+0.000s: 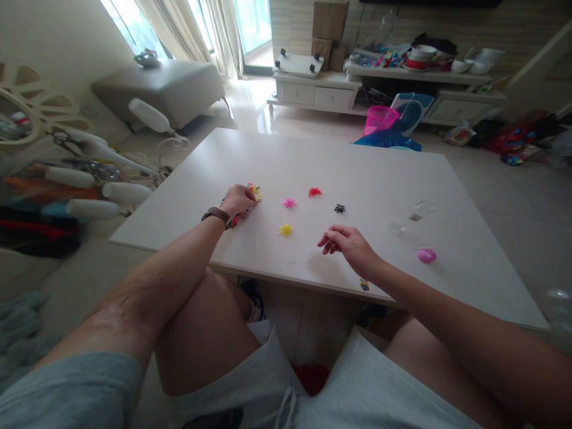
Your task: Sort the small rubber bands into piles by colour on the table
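Observation:
My left hand (239, 201) reaches into a mixed pile of small colourful bands (254, 190) at the left of the white table. Its fingertips are pinched together at the pile, and what is between them is hidden. My right hand (346, 243) hovers over the table near the front, fingers loosely bent and apart, with nothing visible in them. Between and beyond the hands lie small single-colour heaps of what look like rubber bands: pink (289, 203), red (314, 192), yellow (285, 230) and black (339, 208).
On the table's right are a clear plastic container (422, 208), a fainter clear piece (397, 227) and a shiny pink object (426, 255). A small yellow-and-blue cartoon figure (364, 285) lies by the front edge under my right forearm. A lamp with white shades (127, 192) stands left of the table.

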`<state>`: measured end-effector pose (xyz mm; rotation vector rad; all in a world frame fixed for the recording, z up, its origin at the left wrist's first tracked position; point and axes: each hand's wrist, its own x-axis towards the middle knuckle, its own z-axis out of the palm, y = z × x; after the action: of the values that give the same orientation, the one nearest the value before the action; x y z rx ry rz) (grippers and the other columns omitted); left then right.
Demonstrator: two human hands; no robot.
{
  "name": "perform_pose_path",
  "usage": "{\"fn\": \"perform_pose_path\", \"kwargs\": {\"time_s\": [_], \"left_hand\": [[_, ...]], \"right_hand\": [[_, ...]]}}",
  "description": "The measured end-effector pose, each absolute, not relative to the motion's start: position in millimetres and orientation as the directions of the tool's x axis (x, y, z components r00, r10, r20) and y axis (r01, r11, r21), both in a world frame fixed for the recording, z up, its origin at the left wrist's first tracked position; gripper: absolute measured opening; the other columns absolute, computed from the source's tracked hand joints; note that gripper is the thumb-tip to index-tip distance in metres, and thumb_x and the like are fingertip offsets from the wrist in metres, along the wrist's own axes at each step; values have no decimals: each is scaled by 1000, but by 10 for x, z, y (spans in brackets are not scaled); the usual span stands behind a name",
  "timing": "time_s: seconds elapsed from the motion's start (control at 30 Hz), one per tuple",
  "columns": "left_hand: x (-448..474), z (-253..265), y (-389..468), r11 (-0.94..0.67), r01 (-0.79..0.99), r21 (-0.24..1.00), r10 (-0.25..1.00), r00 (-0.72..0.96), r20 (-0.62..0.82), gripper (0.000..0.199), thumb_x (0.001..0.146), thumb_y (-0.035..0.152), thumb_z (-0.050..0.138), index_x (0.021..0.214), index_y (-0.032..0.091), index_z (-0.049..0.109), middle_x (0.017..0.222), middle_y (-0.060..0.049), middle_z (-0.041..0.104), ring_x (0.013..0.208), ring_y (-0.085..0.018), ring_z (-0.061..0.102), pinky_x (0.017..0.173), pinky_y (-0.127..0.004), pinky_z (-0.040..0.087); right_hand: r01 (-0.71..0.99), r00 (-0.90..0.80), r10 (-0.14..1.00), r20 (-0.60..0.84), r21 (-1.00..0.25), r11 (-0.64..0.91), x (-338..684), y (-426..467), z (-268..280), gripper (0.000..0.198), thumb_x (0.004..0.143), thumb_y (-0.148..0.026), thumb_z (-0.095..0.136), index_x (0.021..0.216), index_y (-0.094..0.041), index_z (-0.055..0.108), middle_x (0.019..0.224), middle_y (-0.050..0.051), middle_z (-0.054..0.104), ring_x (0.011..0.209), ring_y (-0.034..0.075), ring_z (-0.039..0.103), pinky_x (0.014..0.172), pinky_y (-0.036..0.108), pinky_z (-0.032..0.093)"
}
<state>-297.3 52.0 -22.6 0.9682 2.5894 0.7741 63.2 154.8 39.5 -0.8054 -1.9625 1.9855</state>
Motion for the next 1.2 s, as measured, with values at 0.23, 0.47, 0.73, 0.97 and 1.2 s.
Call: {"fn": "perform_pose_path", "kwargs": {"time_s": [0.23, 0.47, 0.73, 0.97, 1.2], "left_hand": [[-2918, -113, 495, 613, 429, 664, 637, -765, -94, 20, 61, 20, 76, 80, 16, 75, 73, -4, 73, 66, -17, 64, 59, -25, 49], [-2883, 24, 422, 607, 435, 665, 620, -782, -55, 19, 62, 24, 79, 79, 15, 76, 72, -5, 73, 68, -18, 64, 61, -25, 49], [-2863, 11, 448, 448, 342, 826, 680, -730, -66, 24, 61, 28, 82, 77, 14, 71, 68, -4, 71, 61, -15, 62, 60, -26, 49], [-2372, 144, 598, 232, 292, 928, 934, -335, -129, 34, 68, 35, 86, 92, 14, 74, 80, -9, 77, 75, -19, 71, 72, -30, 55], [-1635, 209, 769, 68, 298, 952, 997, 23, -79, 32, 70, 30, 87, 92, 15, 72, 72, -6, 75, 67, -17, 70, 57, -24, 51]], "right_hand": [[203, -825, 525, -208, -977, -68, 637, 1541, 420, 28, 82, -44, 65, 70, -19, 68, 80, 6, 75, 65, 15, 63, 67, 31, 46], [202, -831, 519, -200, -978, -55, 645, 1541, 414, 29, 83, -44, 65, 70, -19, 68, 80, 6, 75, 66, 15, 63, 68, 31, 47], [205, -831, 517, -204, -977, -57, 640, 1540, 396, 30, 82, -46, 65, 70, -19, 67, 79, 6, 74, 65, 15, 63, 67, 31, 46], [194, -814, 557, -163, -981, -3, 633, 1544, 354, 27, 75, -42, 78, 77, -20, 62, 73, 0, 68, 65, 15, 63, 66, 30, 45], [186, -782, 608, -140, -983, 13, 614, 1572, 272, 32, 73, -43, 82, 86, -21, 63, 74, -2, 65, 70, 16, 63, 67, 30, 47]]}}
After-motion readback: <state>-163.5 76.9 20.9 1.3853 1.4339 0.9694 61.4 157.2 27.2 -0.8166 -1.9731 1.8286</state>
